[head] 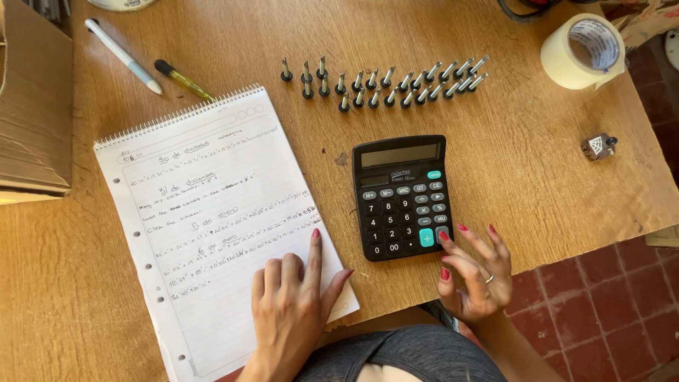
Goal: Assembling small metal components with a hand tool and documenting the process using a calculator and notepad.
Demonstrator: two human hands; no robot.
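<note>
Two rows of small metal-tipped bits [385,81] are standing in a line near the far edge of the wooden worktop [523,163], just beyond its middle. A roll of pale adhesive tape [581,51] is lying on its side toward the far right corner. A small black and silver clip [598,146] is sitting close to the right edge. Toward the far left, a white pen [122,55] and a yellow-handled screwdriver [182,78] are lying slantwise, side by side. A cardboard box [32,106] is resting along the left edge. Red floor tiles [608,311] are showing beyond the near right corner.
</note>
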